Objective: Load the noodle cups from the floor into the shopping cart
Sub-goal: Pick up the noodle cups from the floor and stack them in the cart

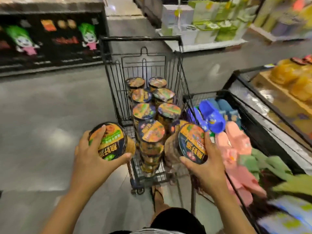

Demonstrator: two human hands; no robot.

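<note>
Head view: gripping one noodle cup [109, 142] in the left hand [89, 156] beside the shopping cart's [140, 38] near left corner, a second cup [190, 144] gripped in the right hand [209, 164] at its near right corner, more cups [143, 111] standing inside, open floor [42, 115] leftward.

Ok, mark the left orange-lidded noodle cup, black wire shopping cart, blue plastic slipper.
Left orange-lidded noodle cup [108, 141]: head view, lid centre.
Black wire shopping cart [140, 38]: head view, far top bar.
Blue plastic slipper [213, 119]: head view, upper.
</note>
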